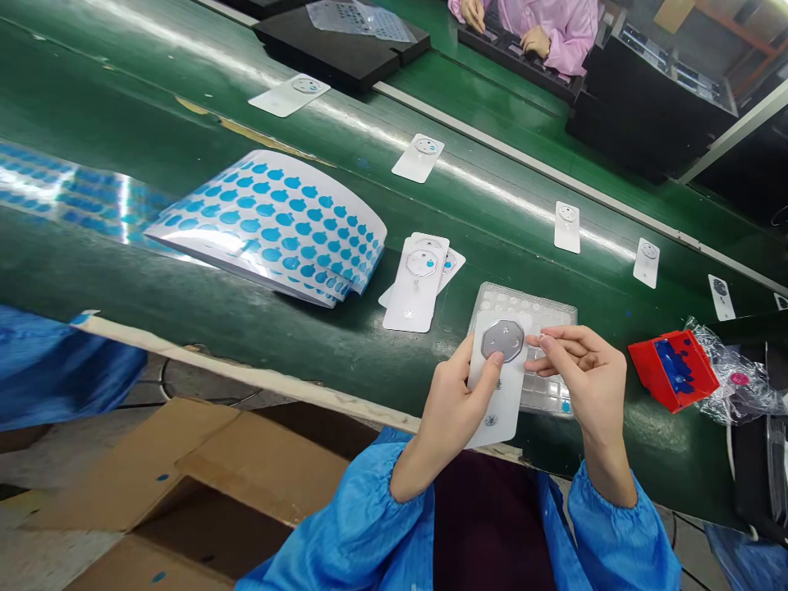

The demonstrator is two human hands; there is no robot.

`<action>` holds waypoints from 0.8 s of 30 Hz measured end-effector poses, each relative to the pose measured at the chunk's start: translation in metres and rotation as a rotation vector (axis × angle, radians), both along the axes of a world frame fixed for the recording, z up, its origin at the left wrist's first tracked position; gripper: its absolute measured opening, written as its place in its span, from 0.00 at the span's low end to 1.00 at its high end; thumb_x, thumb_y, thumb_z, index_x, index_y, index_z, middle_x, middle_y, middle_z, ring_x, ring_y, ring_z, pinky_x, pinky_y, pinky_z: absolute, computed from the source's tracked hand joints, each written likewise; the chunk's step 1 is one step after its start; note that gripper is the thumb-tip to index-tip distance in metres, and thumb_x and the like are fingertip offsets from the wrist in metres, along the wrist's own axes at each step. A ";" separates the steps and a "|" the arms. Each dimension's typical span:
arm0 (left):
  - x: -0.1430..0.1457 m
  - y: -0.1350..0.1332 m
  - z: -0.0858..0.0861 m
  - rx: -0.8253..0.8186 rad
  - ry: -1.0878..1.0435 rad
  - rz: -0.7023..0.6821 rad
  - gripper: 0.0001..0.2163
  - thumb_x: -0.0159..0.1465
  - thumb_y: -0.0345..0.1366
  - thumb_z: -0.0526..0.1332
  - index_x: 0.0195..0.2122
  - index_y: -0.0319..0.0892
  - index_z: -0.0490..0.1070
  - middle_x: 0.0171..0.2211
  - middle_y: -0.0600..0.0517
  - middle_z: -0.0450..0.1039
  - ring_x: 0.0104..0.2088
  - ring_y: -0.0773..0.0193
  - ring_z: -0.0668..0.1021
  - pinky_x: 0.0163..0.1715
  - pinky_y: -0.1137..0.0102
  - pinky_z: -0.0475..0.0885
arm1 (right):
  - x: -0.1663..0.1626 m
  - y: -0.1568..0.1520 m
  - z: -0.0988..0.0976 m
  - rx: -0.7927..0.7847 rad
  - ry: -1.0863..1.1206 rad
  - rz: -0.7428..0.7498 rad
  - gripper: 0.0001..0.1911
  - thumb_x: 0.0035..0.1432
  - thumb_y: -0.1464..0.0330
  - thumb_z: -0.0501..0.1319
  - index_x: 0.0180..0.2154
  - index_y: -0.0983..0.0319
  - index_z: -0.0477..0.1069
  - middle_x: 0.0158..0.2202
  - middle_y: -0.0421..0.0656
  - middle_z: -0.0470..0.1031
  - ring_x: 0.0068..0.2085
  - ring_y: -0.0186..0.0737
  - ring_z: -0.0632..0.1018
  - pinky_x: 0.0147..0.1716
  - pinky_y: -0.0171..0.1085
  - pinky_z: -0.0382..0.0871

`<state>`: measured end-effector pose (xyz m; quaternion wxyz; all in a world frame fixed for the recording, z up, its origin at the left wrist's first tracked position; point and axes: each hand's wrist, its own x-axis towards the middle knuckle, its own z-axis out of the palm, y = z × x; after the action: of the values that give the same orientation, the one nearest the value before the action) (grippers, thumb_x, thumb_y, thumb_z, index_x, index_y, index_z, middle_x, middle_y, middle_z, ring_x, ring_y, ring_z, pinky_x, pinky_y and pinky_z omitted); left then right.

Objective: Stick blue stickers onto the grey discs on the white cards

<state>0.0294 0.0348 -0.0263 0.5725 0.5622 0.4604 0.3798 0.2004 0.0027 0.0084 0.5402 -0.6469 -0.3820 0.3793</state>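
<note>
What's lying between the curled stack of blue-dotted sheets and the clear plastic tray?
The head view shows a small pile of white cards there, lying on the green conveyor belt.

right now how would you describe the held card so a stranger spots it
On the green conveyor belt, find the clear plastic tray. Above it, the left hand and right hand hold up a white card with a silver octagonal disc, the only card off the belt.
</note>
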 end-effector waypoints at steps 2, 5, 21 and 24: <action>0.001 -0.002 0.000 0.055 0.048 0.033 0.12 0.75 0.44 0.58 0.47 0.41 0.76 0.26 0.55 0.76 0.22 0.65 0.75 0.22 0.73 0.67 | -0.004 0.001 0.002 -0.002 0.024 0.025 0.12 0.61 0.59 0.76 0.39 0.59 0.83 0.37 0.45 0.87 0.28 0.40 0.86 0.28 0.36 0.84; 0.001 -0.005 0.001 0.141 0.099 0.076 0.10 0.75 0.41 0.58 0.45 0.41 0.75 0.26 0.54 0.76 0.23 0.65 0.76 0.24 0.73 0.68 | -0.009 0.002 0.005 0.041 0.012 0.069 0.09 0.61 0.61 0.76 0.37 0.58 0.83 0.35 0.42 0.85 0.31 0.39 0.85 0.26 0.32 0.82; 0.001 -0.012 0.003 0.306 0.165 0.092 0.07 0.76 0.37 0.58 0.44 0.42 0.75 0.26 0.54 0.78 0.23 0.64 0.79 0.24 0.73 0.71 | -0.016 0.002 0.001 0.028 -0.017 0.095 0.07 0.60 0.63 0.76 0.37 0.57 0.83 0.35 0.41 0.84 0.34 0.40 0.86 0.34 0.35 0.82; 0.001 -0.013 0.005 0.282 0.170 0.074 0.08 0.76 0.38 0.58 0.45 0.42 0.76 0.27 0.53 0.79 0.24 0.63 0.79 0.26 0.72 0.72 | -0.016 0.002 0.000 0.031 -0.033 0.093 0.06 0.60 0.63 0.76 0.37 0.57 0.84 0.36 0.41 0.84 0.34 0.40 0.85 0.34 0.36 0.82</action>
<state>0.0307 0.0220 -0.0214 0.4327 0.6498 0.4695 0.4124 0.1845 0.0051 0.0089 0.5254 -0.6263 -0.4263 0.3874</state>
